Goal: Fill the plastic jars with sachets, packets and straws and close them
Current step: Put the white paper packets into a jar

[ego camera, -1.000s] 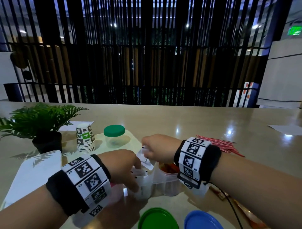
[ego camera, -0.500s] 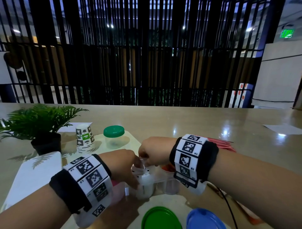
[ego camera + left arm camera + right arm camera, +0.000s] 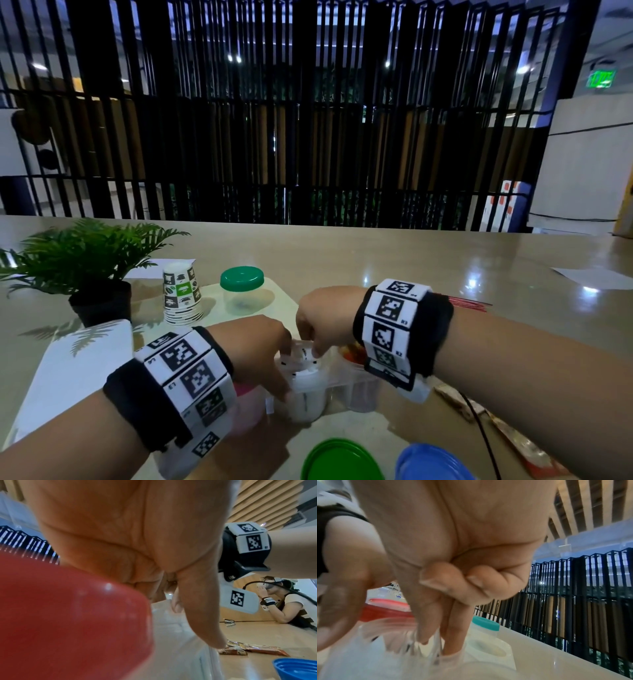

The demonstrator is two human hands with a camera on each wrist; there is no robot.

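A clear plastic jar (image 3: 308, 401) packed with white sachets (image 3: 303, 371) stands on the cream tray (image 3: 274, 294). My left hand (image 3: 263, 349) grips its near side, the thumb (image 3: 197, 622) lying down the wall. My right hand (image 3: 318, 318) reaches into the mouth from above; thumb and two fingers (image 3: 452, 635) pinch a white sachet inside the blurred rim, the other fingers curled. Behind stands a second open jar (image 3: 363, 390) with orange packets (image 3: 352, 353). Loose green lid (image 3: 342, 459) and blue lid (image 3: 435, 462) lie near me.
A closed green-lidded jar (image 3: 241, 291), stacked paper cups (image 3: 181, 294) and a potted plant (image 3: 85, 260) stand at the back left. Red straws (image 3: 469, 303) lie behind my right wrist, brown packets (image 3: 513, 435) under my right forearm. A red-lidded jar (image 3: 68, 615) sits beneath my left wrist.
My right hand has come down with the white sachet from above the jar into its mouth. The left hand has kept its grip on the jar.
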